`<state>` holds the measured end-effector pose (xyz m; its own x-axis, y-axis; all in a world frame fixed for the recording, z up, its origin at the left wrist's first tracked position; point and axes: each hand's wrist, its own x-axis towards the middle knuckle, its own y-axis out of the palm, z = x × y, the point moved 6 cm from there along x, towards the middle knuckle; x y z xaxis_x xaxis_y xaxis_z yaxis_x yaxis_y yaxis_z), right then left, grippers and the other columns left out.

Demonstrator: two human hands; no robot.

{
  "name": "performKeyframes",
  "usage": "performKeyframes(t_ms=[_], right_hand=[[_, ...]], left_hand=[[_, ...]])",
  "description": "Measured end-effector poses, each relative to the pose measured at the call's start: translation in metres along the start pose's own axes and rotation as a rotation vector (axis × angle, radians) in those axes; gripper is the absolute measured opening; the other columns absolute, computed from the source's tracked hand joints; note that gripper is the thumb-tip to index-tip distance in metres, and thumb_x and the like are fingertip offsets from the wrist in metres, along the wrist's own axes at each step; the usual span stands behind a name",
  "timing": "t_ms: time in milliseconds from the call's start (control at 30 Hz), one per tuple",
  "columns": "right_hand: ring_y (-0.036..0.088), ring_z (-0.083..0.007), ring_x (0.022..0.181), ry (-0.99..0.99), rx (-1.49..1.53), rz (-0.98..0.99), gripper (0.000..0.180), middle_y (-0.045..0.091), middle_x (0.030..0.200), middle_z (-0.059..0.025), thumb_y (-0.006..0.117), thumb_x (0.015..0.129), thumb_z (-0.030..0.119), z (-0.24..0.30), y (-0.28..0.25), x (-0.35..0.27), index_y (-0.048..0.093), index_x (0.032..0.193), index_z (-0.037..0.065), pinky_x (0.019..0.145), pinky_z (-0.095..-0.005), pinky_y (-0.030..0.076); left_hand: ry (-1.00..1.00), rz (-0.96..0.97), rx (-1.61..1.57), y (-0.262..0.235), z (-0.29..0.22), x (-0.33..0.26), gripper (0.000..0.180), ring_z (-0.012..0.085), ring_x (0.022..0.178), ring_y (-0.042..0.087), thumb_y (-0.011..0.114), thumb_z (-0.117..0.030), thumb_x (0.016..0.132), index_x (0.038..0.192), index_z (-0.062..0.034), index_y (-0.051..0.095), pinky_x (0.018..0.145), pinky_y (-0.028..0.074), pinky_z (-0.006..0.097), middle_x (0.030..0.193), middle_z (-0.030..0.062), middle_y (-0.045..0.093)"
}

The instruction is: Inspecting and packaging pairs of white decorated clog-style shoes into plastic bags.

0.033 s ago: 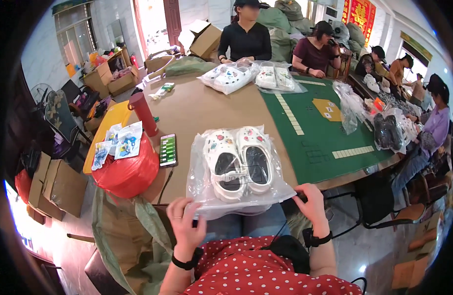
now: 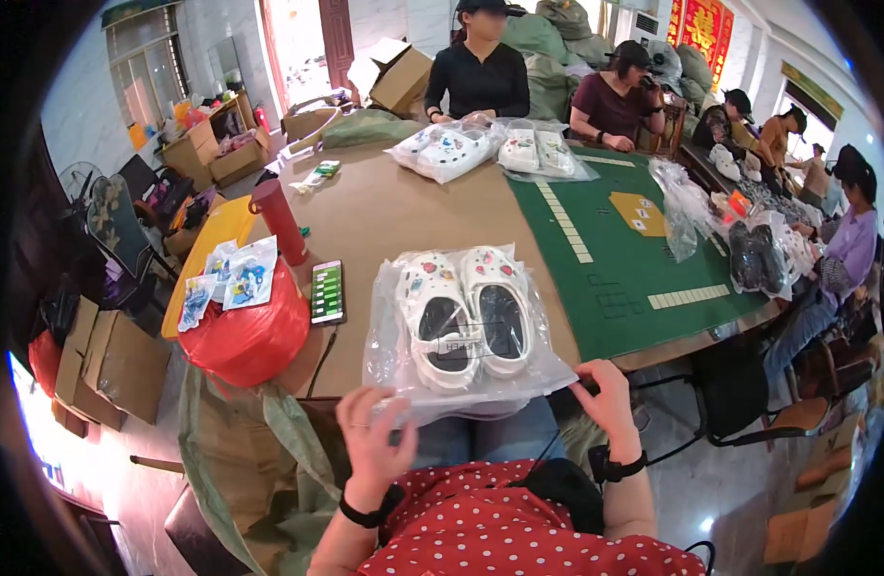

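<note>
In front of me, a clear zip bag [image 2: 545, 369] holds a pair of white clogs [image 2: 500, 331] with dark insoles and small coloured charms. The bag lies on the table with its near edge hanging over toward my lap. At the bag's near right corner, my right hand [image 2: 607, 398] pinches the edge between thumb and finger. My left hand [image 2: 373, 437] is closed at the left part of the same edge, its fingers curled over the plastic. A small dark spot shows between its thumb and fingers; what that is, I cannot make out.
Left of the bag are a phone [image 2: 328, 293] with a cable, a red plastic bundle [image 2: 245, 331] topped with small packets [image 2: 251, 274], and a red bottle [image 2: 279, 224]. Bagged white clogs [image 2: 448, 152] lie at the far side, before a seated person [image 2: 477, 72]. A green mat [image 2: 605, 278] spreads right.
My left hand has slid slightly right along the bag's near edge. My right hand stays at the corner, and the clogs have not moved.
</note>
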<state>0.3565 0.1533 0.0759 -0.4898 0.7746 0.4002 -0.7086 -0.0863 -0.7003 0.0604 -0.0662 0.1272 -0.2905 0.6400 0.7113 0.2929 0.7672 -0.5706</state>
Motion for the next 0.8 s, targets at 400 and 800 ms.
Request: performKeyframes(t_ms=[400,800], right_hand=[[0.064,-0.029,0.078,-0.256,0.091,-0.065,0.019,0.066,0.081,-0.0079,0.08,0.07,0.006,0.042,0.003,0.004,0.065,0.081,0.006,0.068,-0.0373,0.05],[0.062,-0.0281,0.071,-0.161,0.04,-0.123,0.019,0.064,0.075,-0.007,0.081,0.072,0.013,0.017,-0.004,0.0,0.064,0.079,0.008,0.064,-0.0378,0.048]], left_hand=[[0.257,0.337,-0.239,0.145,-0.093,0.012,0.04,0.0292,0.111,0.055,0.078,-0.019,0.075,0.112,-0.0147,0.065,0.092,0.045,0.043,0.11,0.0035,0.061],[0.167,0.149,-0.157,0.12,-0.063,0.017,0.02,0.0308,0.111,0.055,0.078,-0.01,0.071,0.087,-0.0166,0.07,0.095,0.042,0.044,0.106,0.0022,0.064]])
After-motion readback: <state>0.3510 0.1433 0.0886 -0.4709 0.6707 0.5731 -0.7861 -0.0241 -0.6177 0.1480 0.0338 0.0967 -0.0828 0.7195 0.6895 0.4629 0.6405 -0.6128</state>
